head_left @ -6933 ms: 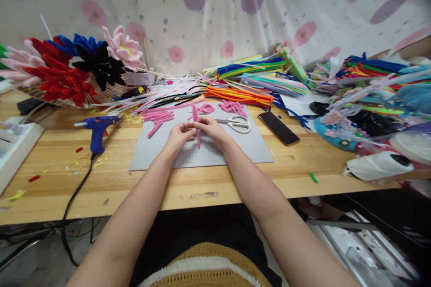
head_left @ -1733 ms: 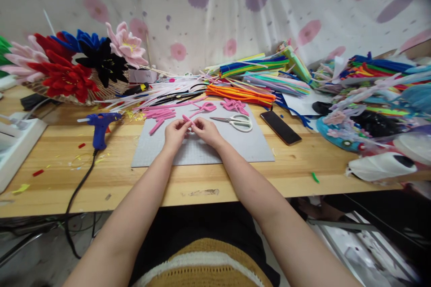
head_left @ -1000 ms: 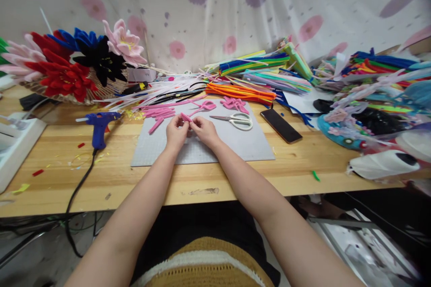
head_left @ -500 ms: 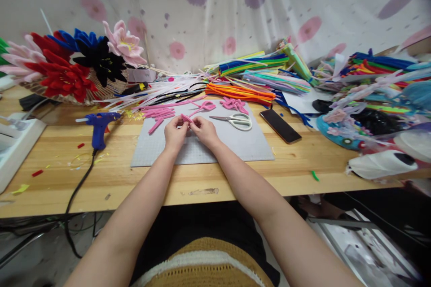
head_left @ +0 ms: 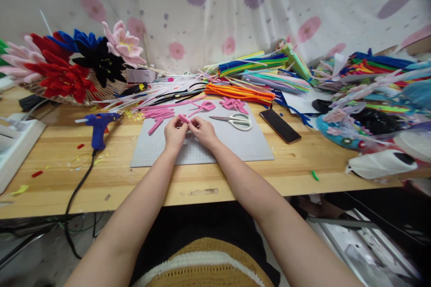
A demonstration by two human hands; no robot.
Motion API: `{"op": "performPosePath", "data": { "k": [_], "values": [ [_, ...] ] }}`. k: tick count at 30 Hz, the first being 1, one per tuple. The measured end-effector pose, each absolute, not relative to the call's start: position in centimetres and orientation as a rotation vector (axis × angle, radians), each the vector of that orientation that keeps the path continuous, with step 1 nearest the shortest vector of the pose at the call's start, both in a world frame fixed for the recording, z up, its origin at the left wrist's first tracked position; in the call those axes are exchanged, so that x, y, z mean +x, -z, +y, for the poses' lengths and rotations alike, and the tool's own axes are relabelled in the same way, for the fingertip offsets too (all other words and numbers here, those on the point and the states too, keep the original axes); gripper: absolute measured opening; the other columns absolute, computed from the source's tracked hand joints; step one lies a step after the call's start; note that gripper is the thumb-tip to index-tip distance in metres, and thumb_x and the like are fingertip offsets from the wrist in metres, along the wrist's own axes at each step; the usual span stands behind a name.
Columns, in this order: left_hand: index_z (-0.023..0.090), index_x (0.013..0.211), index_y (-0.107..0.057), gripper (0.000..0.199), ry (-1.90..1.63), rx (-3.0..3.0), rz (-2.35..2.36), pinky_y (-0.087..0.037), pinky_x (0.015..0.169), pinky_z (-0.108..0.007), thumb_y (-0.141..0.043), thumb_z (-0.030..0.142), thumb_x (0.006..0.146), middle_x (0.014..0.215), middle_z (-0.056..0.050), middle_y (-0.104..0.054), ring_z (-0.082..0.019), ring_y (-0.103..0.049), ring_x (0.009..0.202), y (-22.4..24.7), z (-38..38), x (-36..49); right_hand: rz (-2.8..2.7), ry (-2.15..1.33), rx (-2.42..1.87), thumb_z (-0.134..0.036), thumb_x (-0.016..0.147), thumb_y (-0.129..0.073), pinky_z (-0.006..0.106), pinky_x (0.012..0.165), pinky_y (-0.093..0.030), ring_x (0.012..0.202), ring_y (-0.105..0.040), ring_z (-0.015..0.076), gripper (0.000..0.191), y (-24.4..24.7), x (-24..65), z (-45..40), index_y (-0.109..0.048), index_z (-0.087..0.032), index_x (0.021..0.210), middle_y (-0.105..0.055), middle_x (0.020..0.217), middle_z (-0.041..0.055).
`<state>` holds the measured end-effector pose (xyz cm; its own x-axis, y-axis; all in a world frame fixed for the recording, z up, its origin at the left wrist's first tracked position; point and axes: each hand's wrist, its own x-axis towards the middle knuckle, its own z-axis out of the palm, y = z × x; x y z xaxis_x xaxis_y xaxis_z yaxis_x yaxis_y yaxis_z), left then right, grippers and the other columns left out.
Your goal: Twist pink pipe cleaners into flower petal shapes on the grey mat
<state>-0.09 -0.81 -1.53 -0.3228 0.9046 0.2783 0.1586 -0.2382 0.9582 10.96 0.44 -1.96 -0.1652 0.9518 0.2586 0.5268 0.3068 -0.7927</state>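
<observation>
Between my fingertips is a short pink pipe cleaner (head_left: 183,119), partly covered by the fingers. My left hand (head_left: 175,133) pinches it from the left, and my right hand (head_left: 203,132) grips it from the right. Both hands are over the grey cutting mat (head_left: 242,148). Cut pink pipe cleaner pieces (head_left: 158,113) lie just beyond my left hand. A looped pink piece (head_left: 206,106) rests behind my fingers, with a bundle of bent pink loops (head_left: 233,105) to its right. White-handled scissors (head_left: 240,121) lie closed on the mat, right of my right hand.
A blue glue gun (head_left: 98,130) stands at left, its cord hanging over the table edge. A black phone (head_left: 280,125) lies right of the mat. Pipe cleaner bundles (head_left: 240,94) line the back. Fuzzy flowers (head_left: 67,80) fill the back left; a white roll (head_left: 382,164) lies at right.
Both hands stay in nearly the same place, still holding the pink pipe cleaner. The fingers have shifted only slightly; the objects on the table have not moved.
</observation>
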Motion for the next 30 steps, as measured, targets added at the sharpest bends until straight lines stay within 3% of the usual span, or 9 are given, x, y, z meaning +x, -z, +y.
{"op": "performPosePath", "data": {
  "k": [7,25,30],
  "values": [
    [0.018,0.079,-0.064,0.015,-1.590,1.354,1.436,-0.046,0.061,-0.021,-0.057,0.018,0.065,0.073,0.000,-0.064,-0.012,-0.058,0.069,2.1,-0.9,-0.1,-1.795,-0.702,-1.375,-0.032,0.079,-0.050,0.023,0.064,-0.038,0.067,-0.055,0.0120,0.015,2.1,11.0,0.5,-0.060,-0.021,0.077,-0.065,0.075,-0.0004],
    [0.016,0.073,-0.062,0.014,-1.592,1.144,1.437,-0.045,0.054,-0.023,-0.060,0.021,0.060,0.066,0.000,-0.062,-0.012,-0.056,0.056,2.7,-0.3,0.0,-1.817,-0.656,-1.348,-0.033,0.079,-0.050,0.021,0.064,-0.038,0.067,-0.056,0.0108,0.019,2.3,11.0,0.8,-0.063,-0.019,0.077,-0.066,0.074,-0.0005],
    [0.016,0.074,-0.060,0.017,-1.662,1.160,1.311,-0.047,0.060,-0.024,-0.060,0.021,0.058,0.069,0.000,-0.061,-0.011,-0.056,0.063,2.2,-0.4,0.2,-1.917,-0.698,-1.297,-0.032,0.082,-0.044,0.020,0.059,-0.036,0.064,-0.054,0.0104,0.026,2.4,11.3,1.0,-0.063,-0.018,0.072,-0.064,0.068,-0.0008]
  ]
}}
